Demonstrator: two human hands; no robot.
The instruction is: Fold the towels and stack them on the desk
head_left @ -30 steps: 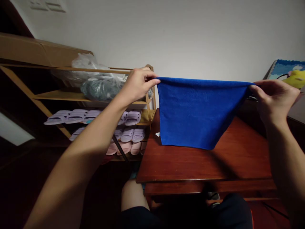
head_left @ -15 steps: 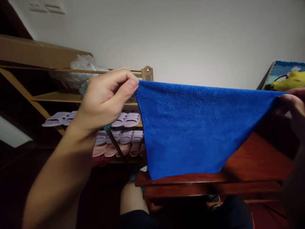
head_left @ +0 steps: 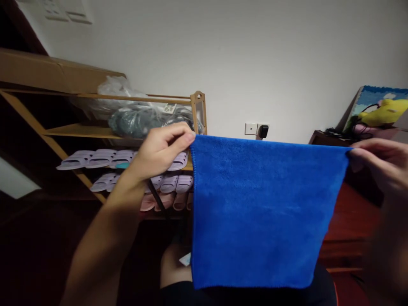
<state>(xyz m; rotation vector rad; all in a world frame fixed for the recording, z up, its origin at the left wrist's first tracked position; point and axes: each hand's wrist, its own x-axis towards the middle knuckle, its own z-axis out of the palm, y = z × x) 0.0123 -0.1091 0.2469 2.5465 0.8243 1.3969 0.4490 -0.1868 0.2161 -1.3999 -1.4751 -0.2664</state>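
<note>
A blue towel [head_left: 264,212] hangs spread out in front of me, its top edge stretched nearly level between my hands. My left hand [head_left: 167,151] pinches the upper left corner between thumb and fingers. At the upper right corner, my right hand [head_left: 382,163] grips the cloth the same way. The towel's lower edge hangs down in front of my lap and hides much of the wooden table [head_left: 346,216] behind it.
On the left stands a wooden rack [head_left: 199,112] with several lilac slippers [head_left: 102,158], pink slippers [head_left: 165,199] and plastic-wrapped bundles [head_left: 143,121]. A cardboard box [head_left: 63,74] lies on top. A wall socket [head_left: 251,128] holds a black plug [head_left: 263,131] beside it. A yellow plush toy [head_left: 385,111] sits at right.
Both hands have come down and slightly closer together with the towel. It now hangs lower and squarer, its bottom edge below the table's front edge, and the wall socket has come into view.
</note>
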